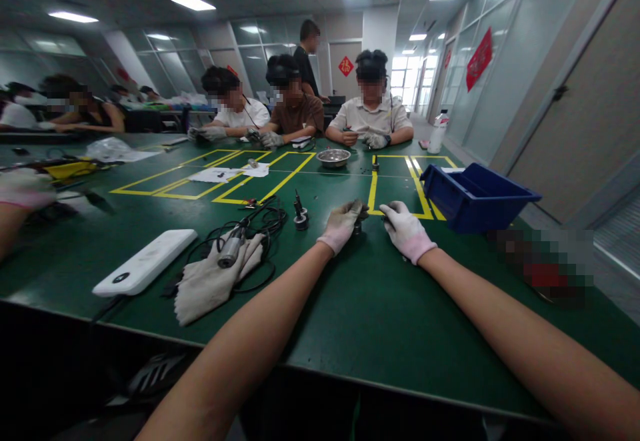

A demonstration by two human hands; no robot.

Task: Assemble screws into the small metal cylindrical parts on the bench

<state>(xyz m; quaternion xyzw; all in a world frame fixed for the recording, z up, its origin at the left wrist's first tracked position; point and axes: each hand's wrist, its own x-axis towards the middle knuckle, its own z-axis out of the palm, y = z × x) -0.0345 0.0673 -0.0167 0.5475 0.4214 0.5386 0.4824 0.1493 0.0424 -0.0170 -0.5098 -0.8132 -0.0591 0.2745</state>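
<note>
My left hand [344, 225], in a white and pink work glove with greyed fingers, is closed around a small dark metal part [357, 227] above the green table. Its fingers cover most of that part. To its right, my right hand [406, 229] wears a matching glove and has its fingertips pinched together. Whatever they hold, if anything, is too small to make out. Left of my left hand, a dark metal piece with a thin upright shaft [300, 216] stands on the table. A gap separates my two hands.
A metal hand tool [231, 252] with a black cable lies on a beige cloth [200, 289]. Left of it is a white power bank [145, 262]. A blue bin [483, 196] stands right, a steel bowl [333, 157] ahead. Several people sit across; a co-worker's gloved hand [25, 189] is at left.
</note>
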